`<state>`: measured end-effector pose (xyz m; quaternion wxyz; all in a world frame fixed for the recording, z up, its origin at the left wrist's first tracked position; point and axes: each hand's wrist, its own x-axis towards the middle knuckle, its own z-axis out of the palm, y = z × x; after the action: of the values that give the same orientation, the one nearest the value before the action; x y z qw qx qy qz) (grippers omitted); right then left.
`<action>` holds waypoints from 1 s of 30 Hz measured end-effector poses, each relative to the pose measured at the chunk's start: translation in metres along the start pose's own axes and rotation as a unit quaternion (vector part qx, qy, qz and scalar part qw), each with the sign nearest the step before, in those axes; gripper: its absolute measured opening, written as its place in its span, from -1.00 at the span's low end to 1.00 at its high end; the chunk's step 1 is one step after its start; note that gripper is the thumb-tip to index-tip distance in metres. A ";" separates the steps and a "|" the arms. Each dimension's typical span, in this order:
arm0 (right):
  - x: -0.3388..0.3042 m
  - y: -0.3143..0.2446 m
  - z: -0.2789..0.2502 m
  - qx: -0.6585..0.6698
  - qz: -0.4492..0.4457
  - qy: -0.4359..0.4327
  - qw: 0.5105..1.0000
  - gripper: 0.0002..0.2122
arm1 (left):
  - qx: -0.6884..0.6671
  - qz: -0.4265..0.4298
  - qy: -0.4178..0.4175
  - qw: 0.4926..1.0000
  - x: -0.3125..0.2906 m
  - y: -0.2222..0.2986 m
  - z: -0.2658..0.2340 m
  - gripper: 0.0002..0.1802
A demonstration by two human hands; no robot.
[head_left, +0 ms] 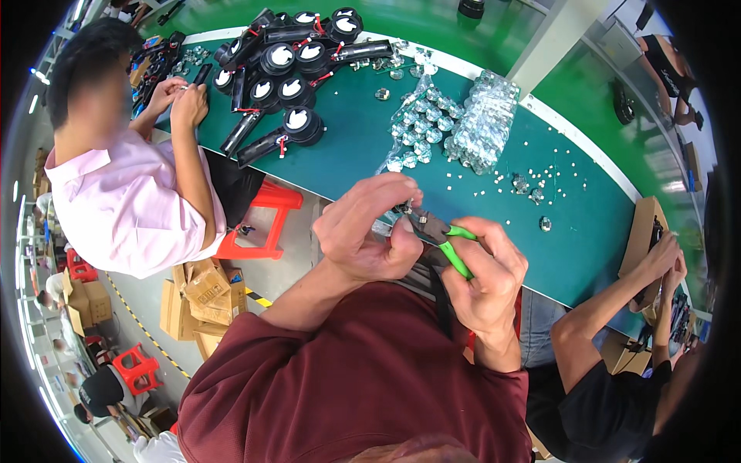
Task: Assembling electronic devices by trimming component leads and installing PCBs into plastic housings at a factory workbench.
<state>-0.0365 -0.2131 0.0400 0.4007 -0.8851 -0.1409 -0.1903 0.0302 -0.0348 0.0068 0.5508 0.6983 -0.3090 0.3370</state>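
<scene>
Left hand: the left hand (363, 228) has its fingers curled together, the grip pinching a small shiny metal part (400, 208) between thumb and fingertips.
Right hand: the right hand (485, 274) has its grip wrapped tight around the green handles of a pair of pliers (441, 235).
Pliers: the dark nose points up and left from the right grip and meets the small part at the left fingertips.
Small part: held above the near edge of the green worktop (432, 166), mostly hidden by the fingers.
Beyond the grip: clear bags of shiny parts (482, 123) lie on the worktop, loose tiny pieces scattered just beside them.
Far left of the grip: black round units (297, 77) piled up, where a person in a pink shirt (131, 208) works.
Right of the grip: another person's hands (664, 258) by a cardboard box (644, 224).
</scene>
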 end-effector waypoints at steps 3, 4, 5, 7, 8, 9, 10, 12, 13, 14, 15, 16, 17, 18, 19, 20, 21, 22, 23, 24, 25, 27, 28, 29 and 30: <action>0.001 0.000 0.000 -0.006 -0.008 0.003 1.000 -0.73 | 0.016 -0.011 0.020 1.000 0.002 0.004 0.002 -0.60; 0.000 0.000 0.001 -0.007 -0.007 0.003 1.000 -0.73 | 0.022 -0.027 0.040 0.999 0.002 0.005 0.003 -0.64; 0.000 0.000 0.001 -0.008 -0.007 0.002 1.000 -0.72 | 0.022 -0.027 0.040 0.999 0.002 0.005 0.003 -0.64; 0.000 0.000 0.001 -0.007 -0.008 0.002 1.000 -0.72 | 0.016 -0.018 0.041 0.999 0.002 0.003 0.003 -0.64; 0.000 0.000 0.001 -0.005 -0.009 0.003 1.000 -0.72 | 0.016 -0.018 0.041 0.999 0.001 0.002 0.002 -0.64; 0.000 0.000 0.001 -0.005 -0.009 0.003 1.000 -0.72 | 0.010 -0.007 0.024 1.000 0.000 0.001 0.000 -0.61; 0.000 -0.001 0.001 -0.004 -0.007 0.003 1.000 -0.73 | 0.004 0.004 0.007 1.000 0.000 0.000 -0.001 -0.57; 0.000 0.000 0.002 -0.002 -0.004 0.003 1.000 -0.73 | 0.001 -0.001 0.008 1.000 -0.001 0.001 -0.001 -0.57; 0.000 0.001 0.002 -0.004 -0.015 0.005 1.000 -0.75 | -0.003 -0.006 0.009 1.000 -0.001 0.001 -0.001 -0.57; 0.000 0.002 0.002 -0.006 -0.025 0.006 1.000 -0.76 | -0.002 -0.006 0.009 1.000 -0.002 0.001 -0.003 -0.57; 0.000 0.004 -0.002 -0.006 -0.027 0.005 1.000 -0.76 | 0.026 -0.010 -0.003 1.000 -0.002 0.000 -0.007 -0.56; 0.000 0.005 -0.010 -0.006 -0.028 0.085 0.996 -0.79 | 0.054 -0.014 -0.015 0.998 -0.004 -0.002 -0.011 -0.56; -0.001 0.006 -0.020 -0.006 -0.030 0.163 0.986 -0.81 | -0.007 -0.110 0.013 0.994 -0.011 -0.013 -0.018 -0.55; 0.000 0.005 -0.037 0.026 0.003 0.238 0.971 -0.83 | -0.072 -0.204 0.041 0.976 -0.020 -0.027 -0.024 -0.54; 0.003 0.007 -0.049 -0.001 0.005 0.266 0.964 -0.85 | -0.125 -0.228 0.062 0.964 -0.022 -0.027 -0.030 -0.51; 0.009 0.002 -0.052 -0.026 0.048 0.275 0.960 -0.83 | -0.126 -0.229 0.057 0.964 -0.024 -0.024 -0.031 -0.51; 0.016 0.006 -0.054 -0.029 0.063 0.249 0.966 -0.82 | -0.176 -0.233 0.060 0.954 -0.018 -0.013 -0.028 -0.51; 0.022 0.011 -0.055 -0.032 0.077 0.223 0.971 -0.81 | -0.226 -0.237 0.064 0.943 -0.015 -0.008 -0.027 -0.50; 0.021 0.025 -0.053 -0.030 0.064 0.226 0.972 -0.79 | -0.255 -0.269 0.049 0.928 -0.017 -0.010 -0.032 -0.50; 0.023 0.039 -0.056 -0.032 0.067 0.223 0.972 -0.79 | -0.290 -0.299 0.059 0.907 -0.015 -0.010 -0.035 -0.50; 0.024 0.051 -0.061 -0.035 0.075 0.221 0.972 -0.79 | -0.326 -0.331 0.066 0.883 -0.013 -0.011 -0.038 -0.51; 0.026 0.075 -0.076 -0.012 0.104 0.220 0.970 -0.80 | -0.363 -0.323 0.064 0.871 -0.010 -0.015 -0.038 -0.56; 0.031 0.100 -0.073 0.014 0.093 0.213 0.972 -0.80 | -0.376 -0.318 0.066 0.868 -0.013 -0.012 -0.045 -0.58; 0.035 0.116 -0.076 0.004 0.120 0.201 0.972 -0.82 | -0.401 -0.316 0.061 0.858 -0.013 -0.012 -0.047 -0.61; 0.036 0.133 -0.080 0.007 0.115 0.198 0.973 -0.82 | -0.400 -0.308 0.061 0.861 -0.012 -0.013 -0.049 -0.67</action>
<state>0.0314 -0.3554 0.0175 0.4460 -0.8373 0.0428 -0.3133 0.0270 0.0164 -0.0022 0.8763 0.4552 -0.1523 0.0399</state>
